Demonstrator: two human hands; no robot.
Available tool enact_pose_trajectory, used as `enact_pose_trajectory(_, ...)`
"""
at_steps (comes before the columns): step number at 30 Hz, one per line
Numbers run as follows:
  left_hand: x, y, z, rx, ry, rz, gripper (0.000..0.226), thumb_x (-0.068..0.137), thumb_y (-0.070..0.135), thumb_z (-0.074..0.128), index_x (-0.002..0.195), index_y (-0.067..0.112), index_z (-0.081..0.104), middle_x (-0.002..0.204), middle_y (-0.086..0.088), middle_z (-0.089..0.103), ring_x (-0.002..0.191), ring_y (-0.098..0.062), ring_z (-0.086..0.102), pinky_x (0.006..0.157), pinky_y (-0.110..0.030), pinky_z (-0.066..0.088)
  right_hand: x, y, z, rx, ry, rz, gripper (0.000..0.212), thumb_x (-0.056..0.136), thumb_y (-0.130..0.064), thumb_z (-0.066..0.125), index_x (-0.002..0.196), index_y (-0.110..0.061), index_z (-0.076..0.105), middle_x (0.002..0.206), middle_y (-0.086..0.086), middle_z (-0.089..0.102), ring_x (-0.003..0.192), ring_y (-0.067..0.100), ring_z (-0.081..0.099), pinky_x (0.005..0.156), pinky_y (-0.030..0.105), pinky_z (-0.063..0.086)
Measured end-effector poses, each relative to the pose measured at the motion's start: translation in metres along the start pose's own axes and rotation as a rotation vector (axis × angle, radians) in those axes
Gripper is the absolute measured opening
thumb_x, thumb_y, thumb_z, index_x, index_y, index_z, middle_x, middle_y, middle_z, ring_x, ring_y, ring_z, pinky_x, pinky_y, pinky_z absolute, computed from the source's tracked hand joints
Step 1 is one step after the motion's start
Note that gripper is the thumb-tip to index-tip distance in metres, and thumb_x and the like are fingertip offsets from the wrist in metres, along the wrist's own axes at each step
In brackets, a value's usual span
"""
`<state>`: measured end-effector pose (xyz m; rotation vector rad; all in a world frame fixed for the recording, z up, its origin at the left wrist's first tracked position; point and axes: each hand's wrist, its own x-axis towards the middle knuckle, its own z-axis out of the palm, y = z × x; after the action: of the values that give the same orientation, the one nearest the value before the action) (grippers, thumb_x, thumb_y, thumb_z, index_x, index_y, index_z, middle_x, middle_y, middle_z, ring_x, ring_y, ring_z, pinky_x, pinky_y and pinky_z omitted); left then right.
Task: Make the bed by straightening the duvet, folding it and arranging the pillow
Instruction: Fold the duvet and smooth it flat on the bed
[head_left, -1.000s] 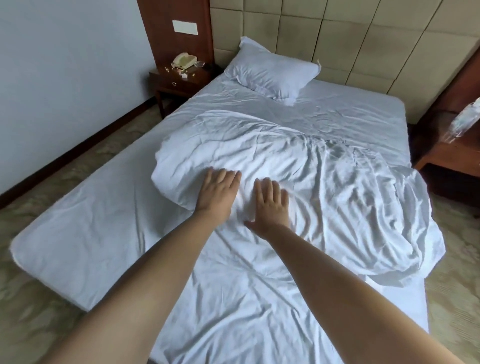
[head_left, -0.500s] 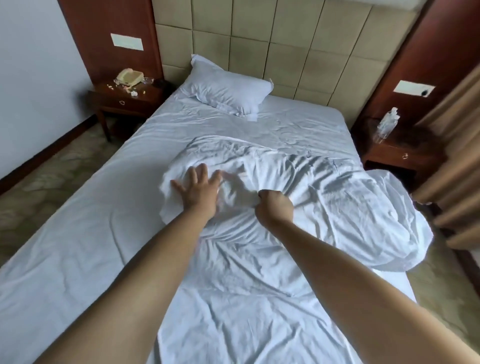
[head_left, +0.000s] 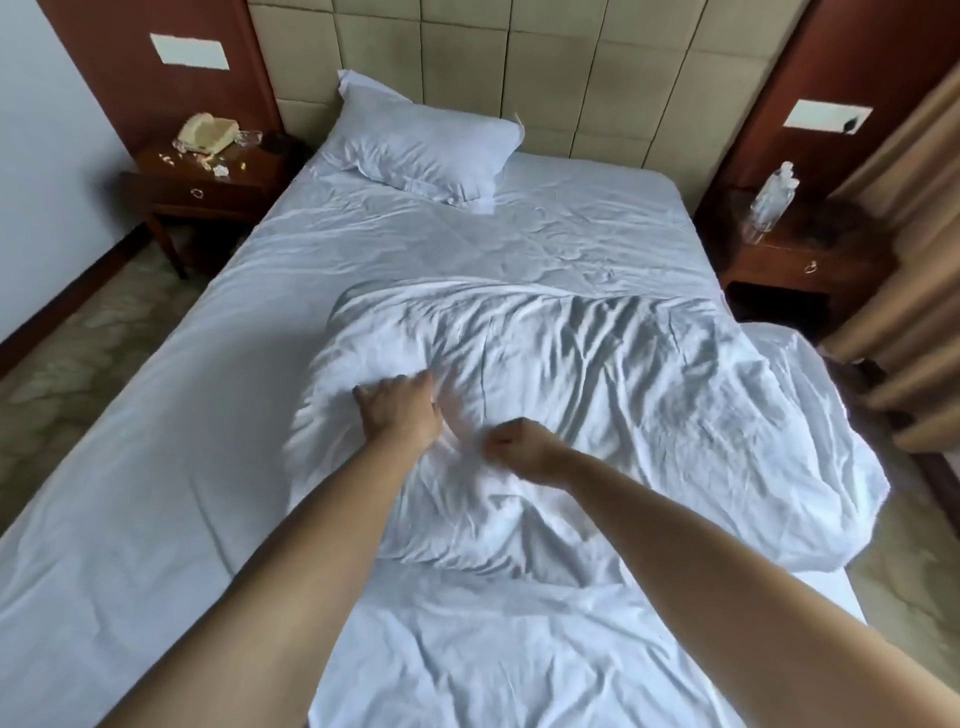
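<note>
Duvet (head_left: 597, 405): white, rumpled, bunched at centre and right of frame, right edge spilling over the bed (head_left: 130, 467) side
Left hand (head_left: 400, 410): fingers extended, blurred, pressing on the duvet's left part
Right hand (head_left: 519, 447): clenched, grasping a fold of duvet just beside the left hand
Pillow (head_left: 426, 145): upper centre, against the padded headboard (head_left: 571, 78)
Left nightstand (head_left: 208, 182): upper left, carrying a telephone (head_left: 208, 132)
Right nightstand (head_left: 800, 249): upper right, carrying a clear bottle (head_left: 774, 200)
</note>
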<state>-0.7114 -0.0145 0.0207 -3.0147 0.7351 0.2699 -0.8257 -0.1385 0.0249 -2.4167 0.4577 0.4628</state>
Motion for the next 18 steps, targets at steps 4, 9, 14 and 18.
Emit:
enact_pose_trajectory(4, 0.03, 0.016, 0.003, 0.043, 0.085, 0.178, 0.032, 0.081, 0.024, 0.054, 0.11, 0.016, 0.062, 0.126, -0.004, 0.048, 0.121, -0.025, 0.04, 0.104, -0.043, 0.03, 0.042, 0.027, -0.044, -0.177, 0.457, 0.05, 0.025, 0.092, -0.028, 0.045, 0.106, -0.015, 0.061, 0.114, 0.01, 0.06, 0.11, 0.029, 0.053, 0.085, 0.034, 0.043)
enact_pose_trajectory(9, 0.06, 0.033, 0.006, -0.077, 0.347, 0.116, 0.053, 0.082, 0.035, 0.025, 0.087, 0.003, 0.067, 0.075, -0.021, 0.069, 0.075, -0.033, 0.066, 0.109, -0.043, 0.032, 0.073, 0.066, -0.055, -0.399, 0.592, 0.022, 0.048, 0.09, -0.05, 0.041, 0.131, -0.026, 0.045, 0.137, 0.008, 0.04, 0.133, 0.027, 0.032, 0.113, 0.04, 0.017)
enact_pose_trajectory(14, 0.099, 0.049, 0.011, -0.087, 0.387, 0.076, 0.047, 0.09, 0.036, 0.034, 0.089, 0.008, 0.072, 0.096, -0.013, 0.067, 0.1, -0.032, 0.057, 0.114, -0.054, 0.018, 0.09, 0.087, -0.02, -0.376, 0.453, 0.076, 0.061, 0.096, -0.053, 0.026, 0.152, -0.03, 0.017, 0.159, 0.009, 0.013, 0.147, 0.023, 0.007, 0.118, 0.046, -0.003)
enact_pose_trajectory(18, 0.127, 0.081, 0.014, -0.162, 0.324, 0.15, 0.047, 0.083, 0.032, 0.029, 0.106, 0.015, 0.066, 0.129, -0.003, 0.054, 0.125, -0.025, 0.043, 0.111, -0.063, 0.012, 0.117, 0.095, -0.052, -0.399, 0.559, 0.014, 0.048, 0.086, -0.045, 0.033, 0.123, -0.024, 0.054, 0.128, 0.007, 0.056, 0.123, 0.027, 0.046, 0.106, 0.04, 0.025)
